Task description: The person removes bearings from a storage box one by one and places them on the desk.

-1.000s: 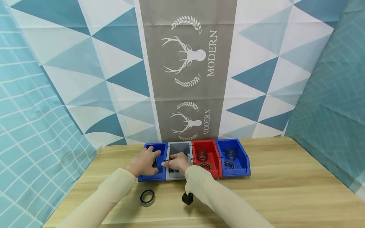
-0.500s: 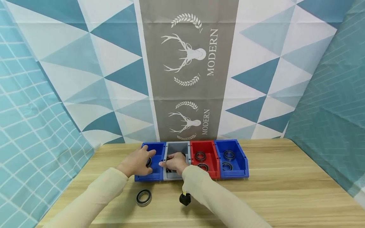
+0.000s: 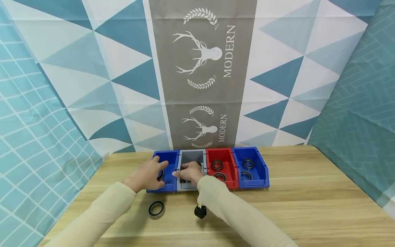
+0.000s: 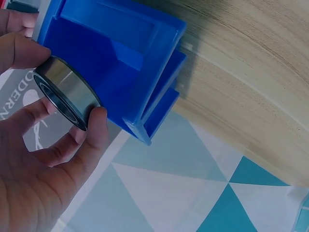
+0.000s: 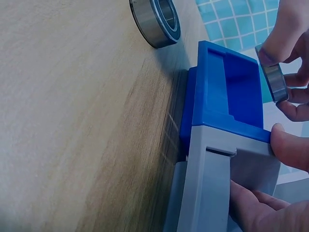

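My left hand (image 3: 146,174) pinches a ball bearing (image 4: 72,89) between thumb and fingers. It holds the metal ring tilted over the leftmost blue bin (image 4: 116,36). My right hand (image 3: 192,172) reaches into the grey bin (image 3: 193,157) beside it. In the right wrist view, the right thumb lies at the grey bin's rim by the blue bin, while the other fingers go down inside. Their tips are hidden, so what they hold cannot be seen. Dark ring parts show around that hand. A loose bearing (image 3: 156,209) lies on the table in front of the blue bin.
Right of the grey bin stand a red bin (image 3: 226,156) and another blue bin (image 3: 254,154), each with two bearings inside. The bins form a row at the wooden table's (image 3: 308,199) back edge, before a patterned curtain (image 3: 210,96). A small black object (image 3: 200,211) hangs at the right cuff.
The head view has shifted slightly. My left hand has moved a little to the left over the blue bin, still holding the bearing; my right hand stays in the grey bin.
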A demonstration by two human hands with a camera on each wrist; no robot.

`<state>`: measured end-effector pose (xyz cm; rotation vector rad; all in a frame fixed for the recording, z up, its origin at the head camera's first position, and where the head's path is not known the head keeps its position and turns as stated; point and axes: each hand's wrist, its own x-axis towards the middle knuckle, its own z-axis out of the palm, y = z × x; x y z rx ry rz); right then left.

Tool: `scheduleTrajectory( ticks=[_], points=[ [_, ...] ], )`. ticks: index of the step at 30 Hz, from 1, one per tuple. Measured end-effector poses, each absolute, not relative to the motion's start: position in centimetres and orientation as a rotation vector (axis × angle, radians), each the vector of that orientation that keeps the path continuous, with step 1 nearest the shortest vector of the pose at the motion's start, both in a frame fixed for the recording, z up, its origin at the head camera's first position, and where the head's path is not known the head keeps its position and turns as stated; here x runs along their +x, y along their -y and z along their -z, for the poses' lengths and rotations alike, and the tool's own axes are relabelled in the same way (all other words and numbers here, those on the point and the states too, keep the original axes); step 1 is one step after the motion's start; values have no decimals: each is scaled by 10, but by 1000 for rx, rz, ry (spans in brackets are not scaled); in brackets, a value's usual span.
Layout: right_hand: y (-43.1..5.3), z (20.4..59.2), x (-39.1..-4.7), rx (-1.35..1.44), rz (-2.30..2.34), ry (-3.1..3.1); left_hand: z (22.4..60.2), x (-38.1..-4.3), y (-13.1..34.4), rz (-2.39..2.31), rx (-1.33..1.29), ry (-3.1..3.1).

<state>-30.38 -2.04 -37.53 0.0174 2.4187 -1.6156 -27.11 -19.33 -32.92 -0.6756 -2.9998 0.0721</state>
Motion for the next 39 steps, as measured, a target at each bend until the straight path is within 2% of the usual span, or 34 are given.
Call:
scheduleTrajectory(
  ticks=[39],
  points=[
    [19, 375, -302, -5, 1648, -2358, 342, -242, 194, 19, -785, 2953]
  ],
)
